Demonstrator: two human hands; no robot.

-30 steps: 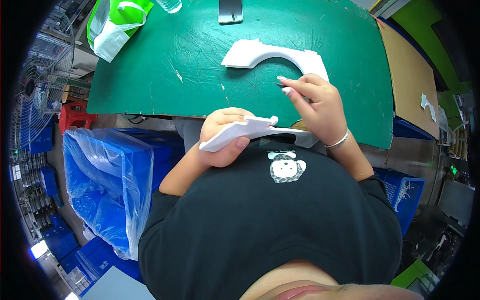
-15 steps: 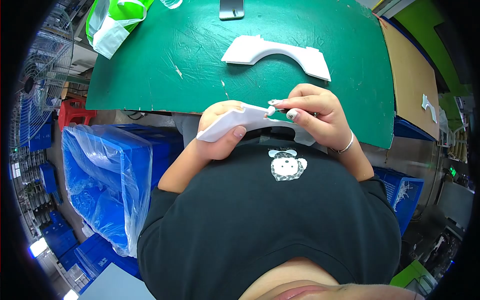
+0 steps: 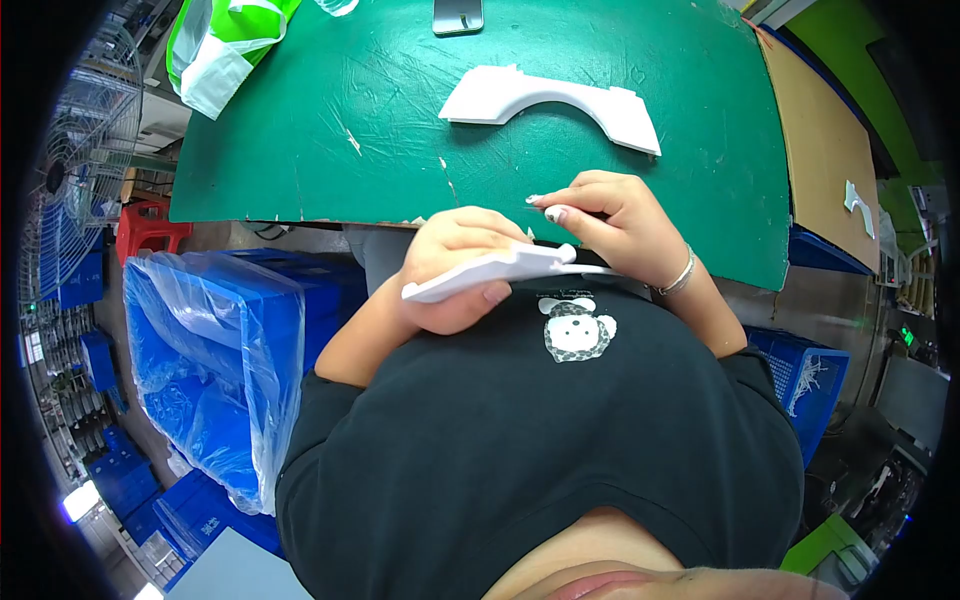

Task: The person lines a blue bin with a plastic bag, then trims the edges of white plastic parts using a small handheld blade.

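My left hand [image 3: 455, 250] is closed round a curved white plastic part [image 3: 490, 272], fingers behind it and thumb in front. The part is tilted nearly edge-on, in front of my black shirt. Its thin far end runs to the right, below my right hand [image 3: 630, 225]. That hand is closed in a pinch, with thumb and forefinger on a small thin dark tool whose kind is mostly hidden. The fingertips are a little above the part, apart from it. A similar arched white plastic part [image 3: 555, 95] lies on the green table [image 3: 340, 100].
A phone [image 3: 458, 15] and a green-and-white bag [image 3: 225, 60] are on the table's far side. At left stand a plastic-lined blue bin [image 3: 215, 350], a red stool [image 3: 150, 232] and a fan [image 3: 75, 170]. A blue crate [image 3: 810, 385] is at right, near a cardboard sheet [image 3: 815, 140].
My left hand has turned the white part from showing its flat face to nearly edge-on. My right hand has drawn off the part's edge, its fingertips shifting slightly left and up.
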